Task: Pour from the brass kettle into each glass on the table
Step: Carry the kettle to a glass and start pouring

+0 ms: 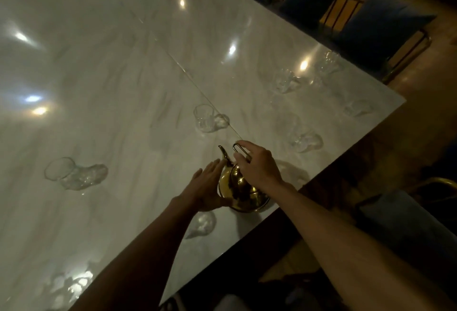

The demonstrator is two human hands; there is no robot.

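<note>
The brass kettle (237,187) stands on the white marble table (99,63) close to its near right edge, spout pointing away from me. My right hand (258,166) is closed over its thin wire handle from above. My left hand (209,187) lies flat against the kettle's left side, fingers straight. Several clear glasses stand around: one glass (206,117) just beyond the spout, one glass (66,174) far to the left, one glass (305,138) to the right. A further glass (201,224) sits under my left forearm.
More glasses (284,80) stand toward the far right corner, near the table edge. Blue cushioned chairs (371,21) line the right side. A seam (173,58) runs across the tabletop. Another chair (405,221) stands near my right arm.
</note>
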